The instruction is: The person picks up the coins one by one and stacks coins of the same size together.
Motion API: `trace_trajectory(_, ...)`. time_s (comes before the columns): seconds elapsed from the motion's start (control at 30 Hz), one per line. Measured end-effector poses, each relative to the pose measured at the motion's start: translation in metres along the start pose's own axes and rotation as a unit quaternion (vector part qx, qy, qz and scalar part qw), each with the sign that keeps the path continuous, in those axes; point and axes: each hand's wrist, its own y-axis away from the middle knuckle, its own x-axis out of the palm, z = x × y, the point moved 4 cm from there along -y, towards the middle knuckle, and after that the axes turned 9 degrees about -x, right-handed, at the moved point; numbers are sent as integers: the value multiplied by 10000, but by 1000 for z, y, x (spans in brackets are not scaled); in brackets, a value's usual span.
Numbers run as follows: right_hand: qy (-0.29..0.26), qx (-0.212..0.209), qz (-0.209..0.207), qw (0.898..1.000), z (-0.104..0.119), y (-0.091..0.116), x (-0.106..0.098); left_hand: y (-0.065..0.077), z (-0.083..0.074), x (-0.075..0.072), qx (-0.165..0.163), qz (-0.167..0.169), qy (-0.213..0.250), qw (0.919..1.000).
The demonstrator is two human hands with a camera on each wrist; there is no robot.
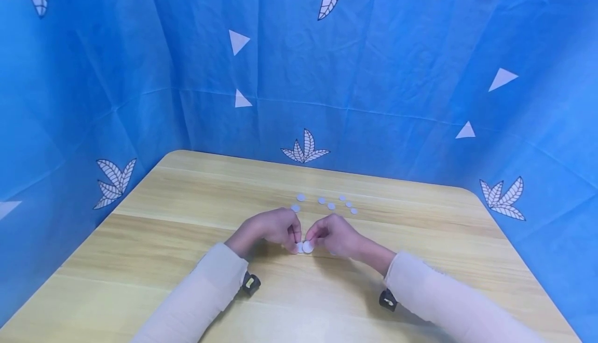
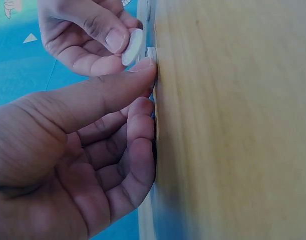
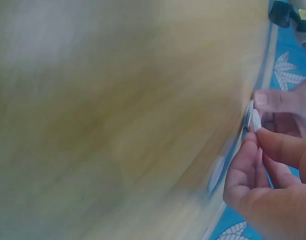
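Observation:
My right hand (image 1: pixel 337 237) pinches a round white disc (image 1: pixel 308 247) between thumb and fingertips, its face tilted up. In the left wrist view this disc (image 2: pixel 134 47) stands on a slant just above the tabletop. My left hand (image 1: pixel 279 228) is close beside it, thumb and forefinger gripping the edge of another white disc (image 1: pixel 300 248) low at the table. The two discs overlap in the head view. Seen from the left wrist, the left thumb lies along the lower disc (image 2: pixel 151 53) and the other fingers curl against the wood.
Beyond the hands, several small pale discs (image 1: pixel 331 206) lie scattered on the wooden table (image 1: pixel 187 218). One more disc (image 3: pixel 217 172) lies flat near my right hand. Blue patterned cloth (image 1: pixel 397 73) hangs around the table's back and sides. Both wrists carry black straps.

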Motion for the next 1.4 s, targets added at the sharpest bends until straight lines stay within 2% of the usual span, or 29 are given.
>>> trace_trajectory(0.3, -63, 244, -240, 9994, 5, 0, 10, 3, -1, -1, 21, -40, 206, 9998)
trace_trajectory(0.53, -16, 526, -484, 9974, 6, 0, 13, 3, -2, 0, 2, -35, 157, 9999)
trace_trajectory(0.7, -198, 551, -525, 9969, 5, 3, 11, 2, -2, 0, -32, 8, 122, 9999)
trace_trajectory(0.83, -170, 549, -481, 9972, 3, 6, 8, 2, -1, -1, 15, 22, 80, 10000)
trace_trajectory(1.1, 372, 317, -92, 9988, 4, 5, 10, 2, -2, -2, 73, -31, -49, 10000)
trace_trajectory(1.4, 412, 184, -103, 9989, 5, 3, 11, 2, -3, -1, 39, -14, -29, 10000)
